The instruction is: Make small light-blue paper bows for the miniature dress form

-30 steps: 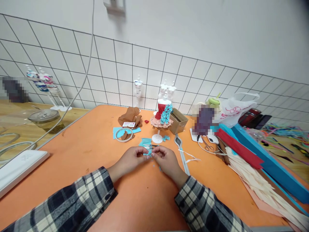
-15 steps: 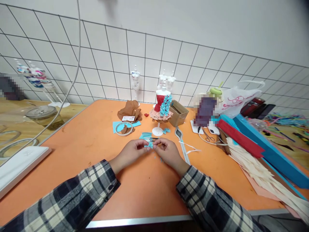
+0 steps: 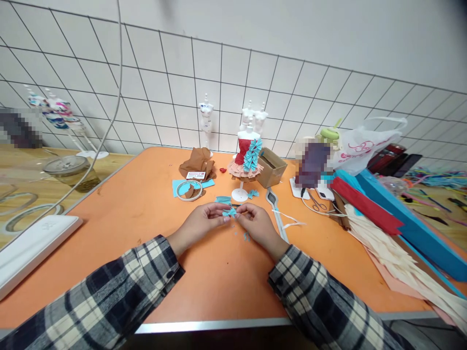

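Note:
Both my hands meet over the middle of the orange table [image 3: 138,204]. My left hand [image 3: 202,224] and my right hand [image 3: 257,225] pinch a small folded blue paper piece [image 3: 229,212] between their fingertips, just above the tabletop. Right behind them lies another blue paper scrap [image 3: 222,199] and a small blue ruffle [image 3: 252,194]. Farther back stands a small white mannequin [image 3: 245,158] on a round base, wearing a red top, a blue ruffle and a pink skirt. Tiny blue bits [image 3: 246,236] lie beside my right hand.
A tape roll [image 3: 189,189] on blue paper, crumpled brown paper [image 3: 197,164] and a small cardboard box [image 3: 271,167] sit at the back. Scissors [image 3: 315,202], red, blue and cream paper sheets [image 3: 379,228] and a plastic bag [image 3: 359,146] fill the right. A white device [image 3: 32,248] lies left.
My hands have lifted slightly and moved a bit farther from me with the blue piece still pinched. The view has shifted a little; nothing else on the table moved.

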Motion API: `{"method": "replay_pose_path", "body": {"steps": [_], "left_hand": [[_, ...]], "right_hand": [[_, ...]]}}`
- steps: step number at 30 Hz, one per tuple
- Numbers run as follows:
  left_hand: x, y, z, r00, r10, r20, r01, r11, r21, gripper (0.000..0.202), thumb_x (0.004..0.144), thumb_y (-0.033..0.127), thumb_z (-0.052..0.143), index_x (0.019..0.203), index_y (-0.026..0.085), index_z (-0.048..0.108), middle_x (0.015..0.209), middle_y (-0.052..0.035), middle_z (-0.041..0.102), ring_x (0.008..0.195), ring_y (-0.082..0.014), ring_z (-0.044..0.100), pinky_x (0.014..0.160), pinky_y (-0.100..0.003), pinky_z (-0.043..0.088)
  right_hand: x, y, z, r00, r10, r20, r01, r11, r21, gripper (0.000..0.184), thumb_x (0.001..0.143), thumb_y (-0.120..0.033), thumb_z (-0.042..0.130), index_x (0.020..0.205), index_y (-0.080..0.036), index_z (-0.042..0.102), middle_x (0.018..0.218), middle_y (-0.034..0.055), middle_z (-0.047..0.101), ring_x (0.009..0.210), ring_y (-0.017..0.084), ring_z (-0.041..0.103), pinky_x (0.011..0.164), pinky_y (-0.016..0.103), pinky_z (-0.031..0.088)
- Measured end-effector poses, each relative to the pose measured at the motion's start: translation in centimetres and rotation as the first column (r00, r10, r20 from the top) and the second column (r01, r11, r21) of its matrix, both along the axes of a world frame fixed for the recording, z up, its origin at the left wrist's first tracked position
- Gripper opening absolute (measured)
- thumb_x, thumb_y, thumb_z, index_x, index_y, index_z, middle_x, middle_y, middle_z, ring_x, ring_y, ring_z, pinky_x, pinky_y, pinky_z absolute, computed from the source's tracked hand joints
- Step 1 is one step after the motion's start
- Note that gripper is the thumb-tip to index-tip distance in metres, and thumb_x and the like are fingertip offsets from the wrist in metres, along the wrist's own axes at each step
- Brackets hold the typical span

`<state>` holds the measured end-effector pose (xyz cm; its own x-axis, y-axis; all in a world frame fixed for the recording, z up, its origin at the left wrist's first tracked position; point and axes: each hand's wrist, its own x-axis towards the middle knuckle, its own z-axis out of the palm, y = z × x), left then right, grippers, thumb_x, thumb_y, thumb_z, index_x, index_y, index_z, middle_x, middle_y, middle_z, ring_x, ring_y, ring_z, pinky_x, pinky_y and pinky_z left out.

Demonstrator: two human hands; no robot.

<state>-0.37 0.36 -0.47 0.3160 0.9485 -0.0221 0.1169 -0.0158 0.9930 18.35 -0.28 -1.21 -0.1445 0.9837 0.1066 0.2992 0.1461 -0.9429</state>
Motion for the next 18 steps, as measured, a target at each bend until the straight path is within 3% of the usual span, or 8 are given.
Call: {"method": "replay_pose_path", "body": {"steps": [4, 8, 12, 18], "left_hand": [[-0.1, 0.1, 0.2, 0.997, 0.082, 0.007, -0.082, 0.996, 0.036, 0.039, 0.070, 0.032, 0.074, 0.105, 0.016, 0.067, 0.098, -0.0079, 0.073, 0.089, -0.0215, 0.068, 0.083, -0.035, 0.052], [0.1, -0.3, 0.5, 0.993, 0.084, -0.077, -0.070, 0.983, 0.170, 0.052, 0.073, 0.027, 0.069, 0.122, 0.016, 0.056, 0.084, -0.0044, 0.072, 0.083, -0.0211, 0.069, 0.083, -0.036, 0.052], [0.4, -0.9, 0.5, 0.977, 0.063, -0.204, -0.007, 0.965, 0.263, 0.061, 0.078, 0.029, 0.065, 0.134, 0.020, 0.044, 0.083, -0.0021, 0.070, 0.082, -0.0198, 0.068, 0.081, -0.035, 0.052], [0.6, -1.2, 0.8, 0.972, 0.045, -0.232, 0.023, 0.960, 0.279, 0.056, 0.078, 0.031, 0.066, 0.129, 0.020, 0.045, 0.082, -0.0017, 0.071, 0.081, -0.0192, 0.069, 0.080, -0.033, 0.052]], "right_hand": [[0.1, 0.2, -0.3, 1.000, 0.002, 0.000, -0.002, 1.000, 0.024, 0.015, 0.077, -0.031, 0.059, 0.087, -0.019, 0.063, 0.072, -0.0005, 0.061, 0.054, 0.011, 0.048, 0.052, 0.024, 0.038], [0.2, -0.1, 0.2, 0.993, -0.039, 0.115, 0.010, 0.970, 0.243, 0.026, 0.080, -0.026, 0.061, 0.106, -0.022, 0.064, 0.096, 0.0031, 0.068, 0.075, 0.016, 0.060, 0.068, 0.029, 0.047], [0.1, -0.4, 0.7, 0.964, 0.010, 0.267, -0.116, 0.916, 0.384, 0.013, 0.083, -0.028, 0.064, 0.093, -0.024, 0.072, 0.098, 0.0034, 0.070, 0.098, 0.020, 0.060, 0.088, 0.035, 0.044], [0.0, -0.4, 0.6, 0.966, 0.034, 0.256, -0.131, 0.918, 0.374, 0.005, 0.077, -0.021, 0.069, 0.081, -0.024, 0.070, 0.094, 0.0020, 0.071, 0.095, 0.020, 0.061, 0.087, 0.035, 0.044]]}}
